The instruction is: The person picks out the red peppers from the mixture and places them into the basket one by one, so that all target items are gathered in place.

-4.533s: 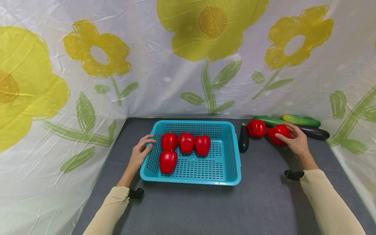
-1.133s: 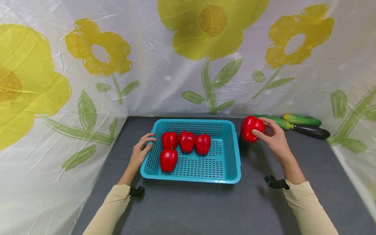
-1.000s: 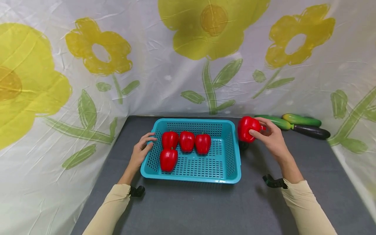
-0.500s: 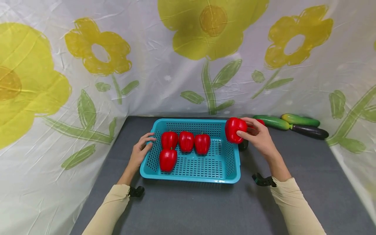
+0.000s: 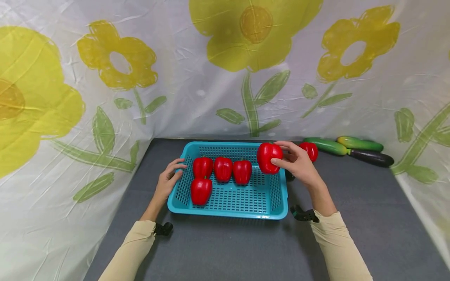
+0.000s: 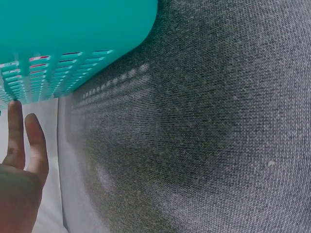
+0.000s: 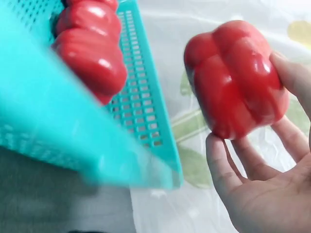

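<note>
My right hand [image 5: 298, 163] grips a red bell pepper [image 5: 269, 158] between thumb and fingers, over the right end of the turquoise basket [image 5: 228, 216]. In the right wrist view this held pepper [image 7: 235, 80] shows its lobed underside, with the thumb on one side and fingertips on the other. My left hand [image 5: 169, 180] rests at the basket's left rim, fingers loosely extended. The left wrist view shows fingertips [image 6: 15, 109] right at the slotted basket wall [image 6: 73, 29]. Inside the basket, several red bell peppers, such as this front one [image 5: 201, 191], sit in the left and middle part.
Right of the basket, partly behind my right hand, lie another red bell pepper [image 5: 310, 151] and a mostly hidden dark eggplant [image 5: 290, 176]. Farther right are a green cucumber-like vegetable [image 5: 325, 145], a yellow-green one [image 5: 360, 143] and an eggplant [image 5: 372, 157]. A flowered curtain [image 5: 197, 105] borders the dark table [image 5: 225, 249].
My right hand has lifted the bell pepper from beside the cucumber and eggplant and carried it left, over the basket's right rim. The left hand has stayed at the left rim.
</note>
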Action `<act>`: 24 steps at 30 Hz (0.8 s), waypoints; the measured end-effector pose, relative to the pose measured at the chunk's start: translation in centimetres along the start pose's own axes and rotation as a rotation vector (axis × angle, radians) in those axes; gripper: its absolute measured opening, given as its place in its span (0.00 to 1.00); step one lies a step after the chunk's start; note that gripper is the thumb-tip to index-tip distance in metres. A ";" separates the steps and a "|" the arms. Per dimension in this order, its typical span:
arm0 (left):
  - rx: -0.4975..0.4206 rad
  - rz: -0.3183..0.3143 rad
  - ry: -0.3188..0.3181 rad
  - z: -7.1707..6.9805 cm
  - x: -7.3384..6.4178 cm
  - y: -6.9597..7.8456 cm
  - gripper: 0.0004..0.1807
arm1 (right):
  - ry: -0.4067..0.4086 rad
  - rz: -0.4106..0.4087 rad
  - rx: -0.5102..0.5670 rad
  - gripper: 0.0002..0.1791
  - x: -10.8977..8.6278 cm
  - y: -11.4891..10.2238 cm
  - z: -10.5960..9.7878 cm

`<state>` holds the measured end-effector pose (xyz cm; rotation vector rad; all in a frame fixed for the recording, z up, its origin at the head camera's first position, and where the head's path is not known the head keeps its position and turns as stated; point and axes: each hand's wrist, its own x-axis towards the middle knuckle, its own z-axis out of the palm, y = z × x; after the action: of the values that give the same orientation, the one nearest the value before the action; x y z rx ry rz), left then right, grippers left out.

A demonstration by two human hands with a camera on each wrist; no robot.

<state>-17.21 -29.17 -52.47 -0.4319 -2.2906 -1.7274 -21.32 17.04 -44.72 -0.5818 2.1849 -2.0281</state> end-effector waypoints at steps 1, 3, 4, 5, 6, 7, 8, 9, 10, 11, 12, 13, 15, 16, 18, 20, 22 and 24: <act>-0.001 0.000 0.001 0.0 0.0 0.0 0.13 | -0.003 0.003 0.011 0.30 0.1 -0.1 0.2; -0.001 0.003 -0.002 0.0 0.0 0.0 0.13 | -0.009 0.005 0.027 0.30 0.2 -0.2 0.5; 0.000 0.005 -0.004 0.0 0.0 0.0 0.13 | -0.011 0.009 0.033 0.30 0.2 -0.3 0.6; -0.001 0.006 -0.005 0.0 0.0 0.0 0.13 | -0.009 0.015 0.033 0.30 0.3 -0.4 0.7; -0.001 0.008 -0.008 0.0 0.0 0.0 0.13 | -0.006 0.019 0.033 0.30 0.4 -0.5 0.9; 0.000 0.009 -0.010 0.0 0.0 0.0 0.13 | -0.004 0.021 0.034 0.30 0.4 -0.5 1.1; 0.000 0.008 -0.012 0.0 0.0 0.0 0.13 | -0.003 0.023 0.030 0.29 0.5 -0.6 1.2; 0.001 0.007 -0.012 0.0 0.0 0.0 0.13 | -0.003 0.028 0.033 0.29 0.6 -0.6 1.4; -0.001 0.004 -0.011 0.0 0.0 0.1 0.13 | -0.004 0.031 0.037 0.29 0.6 -0.7 1.6; -0.003 0.001 -0.008 0.0 0.1 0.1 0.13 | -0.003 0.033 0.038 0.29 0.7 -0.7 1.9; -0.004 -0.002 -0.006 0.0 0.1 0.1 0.13 | -0.006 0.033 0.045 0.29 0.7 -0.7 2.1; -0.004 -0.004 -0.002 0.0 0.1 0.1 0.13 | -0.010 0.034 0.050 0.29 0.8 -0.6 2.3; -0.004 -0.006 0.001 0.0 0.1 0.0 0.14 | -0.020 0.036 0.061 0.28 0.8 -0.5 2.7; -0.005 -0.005 0.001 0.0 0.1 -0.1 0.14 | -0.023 0.038 0.062 0.28 0.8 -0.5 3.0; -0.007 -0.005 0.001 0.0 0.1 -0.1 0.14 | -0.030 0.041 0.067 0.28 0.7 -0.4 3.4; -0.010 -0.006 0.000 0.0 0.0 -0.2 0.14 | -0.039 0.043 0.072 0.28 0.7 -0.3 3.8; -0.009 -0.009 0.000 0.0 0.0 -0.1 0.14 | -0.040 0.045 0.082 0.27 0.6 -0.3 4.2; -0.002 -0.018 0.004 0.0 0.0 -0.1 0.13 | -0.041 0.045 0.085 0.27 0.6 -0.4 4.6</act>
<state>-17.26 -29.21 -52.58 -0.4090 -2.2972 -1.7372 -20.27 12.55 -44.75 -0.5538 2.0584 -2.0561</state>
